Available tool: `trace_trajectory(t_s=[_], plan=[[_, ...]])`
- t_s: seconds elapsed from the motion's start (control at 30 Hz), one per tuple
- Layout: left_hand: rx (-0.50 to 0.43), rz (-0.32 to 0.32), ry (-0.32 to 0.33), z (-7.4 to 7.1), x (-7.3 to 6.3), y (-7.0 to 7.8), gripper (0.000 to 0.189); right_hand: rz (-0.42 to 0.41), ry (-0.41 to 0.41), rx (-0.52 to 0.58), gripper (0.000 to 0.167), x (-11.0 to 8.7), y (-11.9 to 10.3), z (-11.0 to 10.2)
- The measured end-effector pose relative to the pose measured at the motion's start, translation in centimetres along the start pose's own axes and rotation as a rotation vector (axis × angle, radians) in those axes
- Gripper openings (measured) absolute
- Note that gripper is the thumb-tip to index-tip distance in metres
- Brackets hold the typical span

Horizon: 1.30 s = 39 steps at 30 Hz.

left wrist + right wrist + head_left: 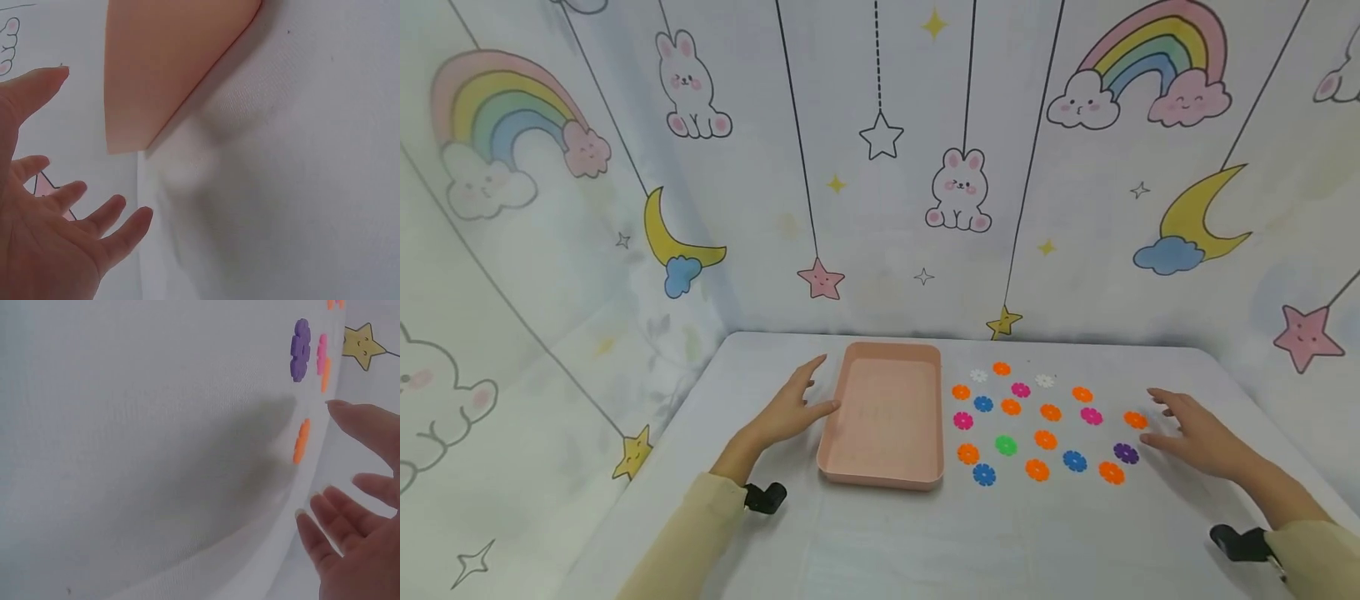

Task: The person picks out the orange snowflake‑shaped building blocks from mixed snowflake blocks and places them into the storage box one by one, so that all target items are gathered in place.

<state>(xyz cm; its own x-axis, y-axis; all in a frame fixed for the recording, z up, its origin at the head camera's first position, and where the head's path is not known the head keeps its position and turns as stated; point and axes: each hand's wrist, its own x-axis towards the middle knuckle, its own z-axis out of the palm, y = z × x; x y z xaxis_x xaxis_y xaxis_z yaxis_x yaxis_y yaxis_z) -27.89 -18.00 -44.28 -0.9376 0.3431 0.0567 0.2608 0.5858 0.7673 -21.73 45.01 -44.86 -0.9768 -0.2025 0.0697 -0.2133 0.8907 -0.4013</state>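
Head view: left grip (786, 412), fingers apart, beside pink tray (882, 417), lower centre; right grip (1202, 435), fingers apart, near purple flower disc (1126, 453) and orange flower disc (1136, 420), lower right, on white worktop (970, 542).

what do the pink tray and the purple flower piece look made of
Pink tray: probably plastic, matte, judging by its even colour and smooth, rounded corners. Purple flower piece: likely plastic, possibly foam, fairly matte; the sign is its solid colour and scalloped edge.
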Motion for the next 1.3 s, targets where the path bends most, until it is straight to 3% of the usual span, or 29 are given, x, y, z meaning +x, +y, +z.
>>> trace_trajectory(t_s=[0.43,0.87,1.3], plan=[[-0.191,-0.142,-0.016,0.9,1.2,-0.9,0.072,0.084,-0.004,0.002,0.059,1.6,0.7,0.3],[-0.328,-0.186,-0.048,1.1,2.0,-0.9,0.054,0.174,-0.037,0.068,0.047,2.5,1.1,0.4],[-0.312,-0.21,-0.059,1.2,2.2,-1.0,0.043,0.166,-0.038,0.087,0.041,2.7,1.6,0.4]])
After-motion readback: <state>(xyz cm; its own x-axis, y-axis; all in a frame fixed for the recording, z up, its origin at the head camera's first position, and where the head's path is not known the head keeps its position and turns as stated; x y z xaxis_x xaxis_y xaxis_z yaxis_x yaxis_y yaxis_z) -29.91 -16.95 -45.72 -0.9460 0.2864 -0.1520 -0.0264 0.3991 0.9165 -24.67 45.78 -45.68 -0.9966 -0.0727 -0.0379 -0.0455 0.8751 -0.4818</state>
